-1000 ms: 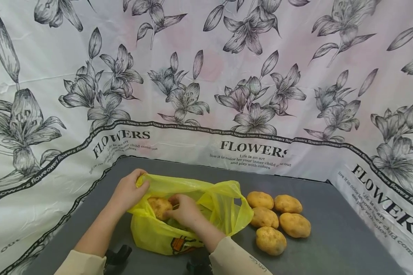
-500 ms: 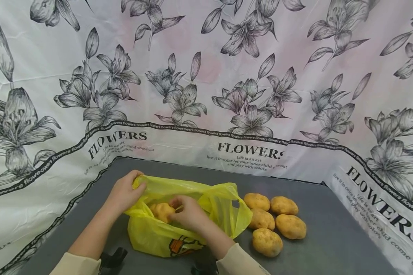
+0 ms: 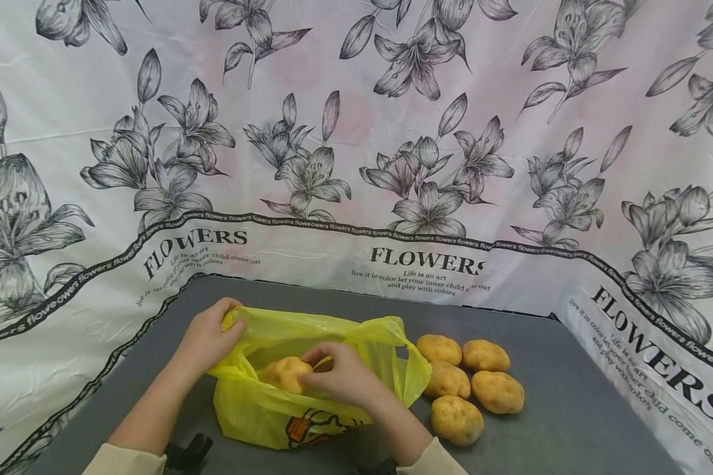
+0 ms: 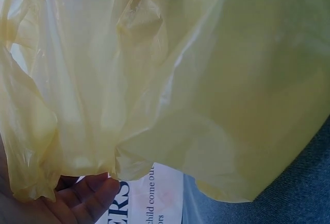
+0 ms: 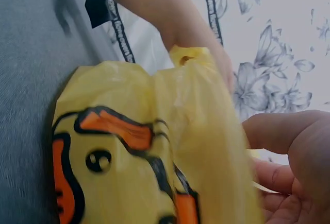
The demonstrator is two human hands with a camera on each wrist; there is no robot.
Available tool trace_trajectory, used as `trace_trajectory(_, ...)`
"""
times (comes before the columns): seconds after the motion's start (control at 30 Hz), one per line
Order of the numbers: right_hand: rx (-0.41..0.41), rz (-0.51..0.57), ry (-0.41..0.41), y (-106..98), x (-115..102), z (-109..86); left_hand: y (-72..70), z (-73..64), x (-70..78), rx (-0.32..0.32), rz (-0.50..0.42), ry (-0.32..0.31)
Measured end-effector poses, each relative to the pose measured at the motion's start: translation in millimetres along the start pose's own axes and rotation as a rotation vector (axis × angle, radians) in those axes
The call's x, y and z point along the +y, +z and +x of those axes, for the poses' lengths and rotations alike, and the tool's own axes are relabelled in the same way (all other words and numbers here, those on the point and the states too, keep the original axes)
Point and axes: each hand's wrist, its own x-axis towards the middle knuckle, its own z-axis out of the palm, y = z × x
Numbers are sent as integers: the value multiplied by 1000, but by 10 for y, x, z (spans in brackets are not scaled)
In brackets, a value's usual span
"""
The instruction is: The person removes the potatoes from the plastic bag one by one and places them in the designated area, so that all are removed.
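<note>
In the head view my left hand [image 3: 210, 336] holds the left rim of a yellow plastic bag [image 3: 255, 412] between thumb and fingers. My right hand [image 3: 347, 376] is at the bag's mouth, thumb and forefinger pinching the right side of a potato [image 3: 288, 375]. That potato's lower part is hidden by the bag's front wall. Bag film [image 4: 237, 80] fills most of the left wrist view, with left fingers [image 4: 95, 198] under its edge. From the right wrist, the bag's printed cartoon face [image 5: 103, 157] shows beside my right hand [image 5: 294, 157]; the potato is out of sight there.
Several potatoes [image 3: 498, 392] lie grouped on the dark grey table [image 3: 570, 409], just right of the bag. A floral-printed sheet [image 3: 416, 264] hangs behind the table and along its sides. Dark wrist gear [image 3: 187, 452] sits by the left sleeve.
The right hand has drawn rightward and toward me, and the pinched potato has come along with it. The left hand keeps its hold on the rim. The head view has shifted slightly.
</note>
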Motion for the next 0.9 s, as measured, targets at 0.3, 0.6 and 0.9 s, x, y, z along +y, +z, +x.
trace_trajectory(0.3,-7,-27,-42,-369,-40,-312,3,-13,22,1,0,8)
trace_trajectory(0.6,40,47,-12,-573,-42,-525,16,-26,17,-3,0,10)
trace_trajectory(0.9,44,75,-17,-918,-51,-742,35,-16,-2,-7,6,15)
